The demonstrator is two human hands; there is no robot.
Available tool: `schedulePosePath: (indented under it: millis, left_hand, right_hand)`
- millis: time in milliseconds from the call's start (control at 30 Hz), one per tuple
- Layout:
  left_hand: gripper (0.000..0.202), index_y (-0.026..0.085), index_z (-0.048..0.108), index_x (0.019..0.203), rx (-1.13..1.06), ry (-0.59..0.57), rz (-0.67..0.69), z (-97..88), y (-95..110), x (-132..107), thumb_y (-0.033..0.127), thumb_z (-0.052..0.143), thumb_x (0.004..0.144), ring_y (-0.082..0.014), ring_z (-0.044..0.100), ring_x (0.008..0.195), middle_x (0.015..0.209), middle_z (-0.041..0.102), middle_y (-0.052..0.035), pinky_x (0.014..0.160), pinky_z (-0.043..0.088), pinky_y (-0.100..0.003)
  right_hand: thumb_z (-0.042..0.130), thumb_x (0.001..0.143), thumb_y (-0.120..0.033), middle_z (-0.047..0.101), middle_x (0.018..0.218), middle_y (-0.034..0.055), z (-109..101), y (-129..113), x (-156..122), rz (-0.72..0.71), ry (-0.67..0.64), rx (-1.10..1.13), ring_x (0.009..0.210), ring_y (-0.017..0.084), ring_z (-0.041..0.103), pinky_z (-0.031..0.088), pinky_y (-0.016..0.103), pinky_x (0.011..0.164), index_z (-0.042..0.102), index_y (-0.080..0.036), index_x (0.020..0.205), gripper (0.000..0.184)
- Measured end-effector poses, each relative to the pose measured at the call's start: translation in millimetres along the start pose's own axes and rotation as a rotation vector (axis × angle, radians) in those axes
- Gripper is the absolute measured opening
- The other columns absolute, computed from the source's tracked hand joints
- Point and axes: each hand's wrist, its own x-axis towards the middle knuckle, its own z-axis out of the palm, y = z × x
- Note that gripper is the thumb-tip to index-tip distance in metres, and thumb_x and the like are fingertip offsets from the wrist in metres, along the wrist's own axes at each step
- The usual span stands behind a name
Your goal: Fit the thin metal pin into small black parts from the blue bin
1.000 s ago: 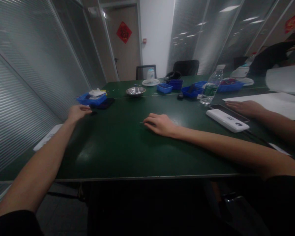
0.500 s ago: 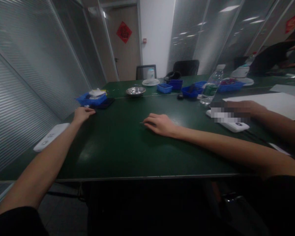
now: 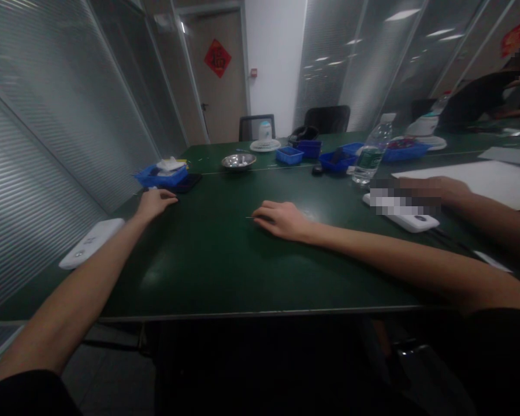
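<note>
My right hand (image 3: 281,219) rests on the dark green table with its fingers closed on a thin, needle-like rod (image 3: 248,218). The rod's tip points left; the rest of it is hidden in the fingers. To the left, my left hand (image 3: 153,204) is low over the table, thumb and fingers brought together in a pinch. Whatever is between those fingertips is too small to make out. Just beyond that hand are a blue basket (image 3: 153,178) with white tissue in it and a dark flat object (image 3: 188,183).
A metal bowl (image 3: 238,167) and blue baskets (image 3: 289,156) stand farther back. On the right are a water bottle (image 3: 368,159), a white device (image 3: 409,218) under another person's hand (image 3: 448,190), and white paper (image 3: 494,176). Another white device (image 3: 91,242) lies at left.
My left hand has moved a little to the right, away from the basket's left side. My right hand stays in place with the thin rod.
</note>
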Motion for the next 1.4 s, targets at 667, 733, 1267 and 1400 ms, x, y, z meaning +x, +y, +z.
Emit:
schedulePosePath:
  millis: [667, 733, 1267, 1400]
  left_hand:
    - [0.029, 0.018, 0.077, 0.109, -0.484, -0.421, 0.688, 49.2, 171, -90, 0.04, 0.075, 0.091, -0.0172, 0.06, 0.081, 0.096, 0.069, -0.0048, 0.072, 0.046, -0.03]
    - [0.028, 0.018, 0.076, 0.109, -0.496, -0.429, 0.689, 49.3, 172, -92, 0.04, 0.074, 0.092, -0.0173, 0.061, 0.082, 0.098, 0.069, -0.0052, 0.072, 0.046, -0.03]
    - [0.03, 0.019, 0.077, 0.11, -0.526, -0.504, 0.668, 49.1, 186, -103, 0.043, 0.073, 0.092, -0.0196, 0.063, 0.085, 0.101, 0.073, -0.0064, 0.074, 0.047, -0.032]
    - [0.03, 0.02, 0.077, 0.111, -0.595, -0.625, 0.621, 50.0, 188, -102, 0.043, 0.07, 0.094, -0.0213, 0.067, 0.094, 0.104, 0.075, -0.006, 0.081, 0.05, -0.033]
  right_hand:
    - [0.053, 0.105, -0.037, 0.068, 0.107, 0.0073, 2, 2, -1, -0.006, 0.0, -0.061, 0.081, 0.016, 0.061, 0.04, 0.027, 0.067, 0.071, -0.019, 0.121, 0.03]
    - [0.054, 0.105, -0.036, 0.068, 0.107, 0.0075, 1, 2, -1, -0.011, -0.011, -0.062, 0.08, 0.015, 0.061, 0.039, 0.027, 0.067, 0.071, -0.018, 0.121, 0.03]
    - [0.047, 0.108, -0.036, 0.066, 0.11, 0.0097, -2, 1, -1, -0.116, -0.063, -0.041, 0.083, 0.016, 0.062, 0.045, 0.028, 0.07, 0.068, -0.018, 0.128, 0.035]
    - [0.046, 0.109, -0.037, 0.066, 0.11, 0.0099, -1, 1, -1, -0.155, -0.071, -0.047, 0.084, 0.017, 0.062, 0.045, 0.028, 0.07, 0.068, -0.016, 0.128, 0.035]
